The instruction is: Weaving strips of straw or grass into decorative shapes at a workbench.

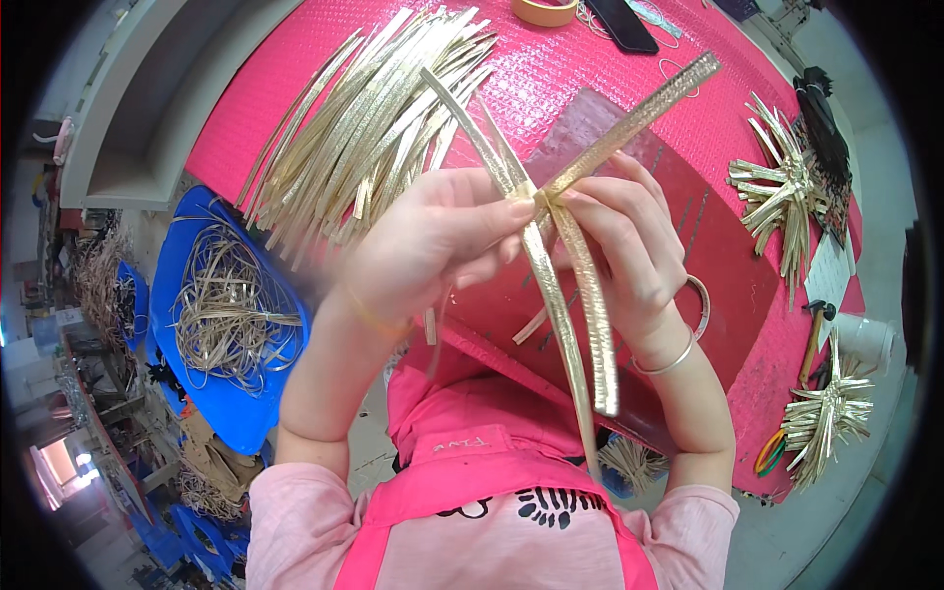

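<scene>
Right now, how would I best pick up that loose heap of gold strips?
I'd grip the heap of gold strips across its middle, coming from above on its left side. The strips lie roughly side by side lengthwise, so a crosswise grip should gather many, while the person's left hand crowds the near right edge.

The strips (595, 334) are gold (faintly mottled), the table cover (551, 61) pink.

Table (546, 79) with strip pile (379, 128) at left, strip bundle (785, 185) at right.
</scene>
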Tool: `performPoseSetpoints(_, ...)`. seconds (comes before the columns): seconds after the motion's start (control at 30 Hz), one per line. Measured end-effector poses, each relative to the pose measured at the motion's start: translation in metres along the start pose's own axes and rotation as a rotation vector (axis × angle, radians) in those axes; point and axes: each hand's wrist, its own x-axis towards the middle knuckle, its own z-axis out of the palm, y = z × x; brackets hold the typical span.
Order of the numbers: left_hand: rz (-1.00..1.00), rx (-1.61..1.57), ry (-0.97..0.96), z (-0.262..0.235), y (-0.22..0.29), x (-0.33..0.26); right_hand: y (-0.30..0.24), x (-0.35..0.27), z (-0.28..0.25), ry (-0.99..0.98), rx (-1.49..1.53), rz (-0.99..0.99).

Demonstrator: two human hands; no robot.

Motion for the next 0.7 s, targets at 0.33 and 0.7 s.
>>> performPoseSetpoints(0.33,0.321,0.299,0.158,0.003,-0.017,0.000,-0.030,0.000,-0.006,-0.013,0.793,1.081)
performPoseSetpoints(0.7,1.189,1.468,0.183,0.000,-0.005,0.009,0.001,0.019,-0.027,-0.317,1.461,1.374)
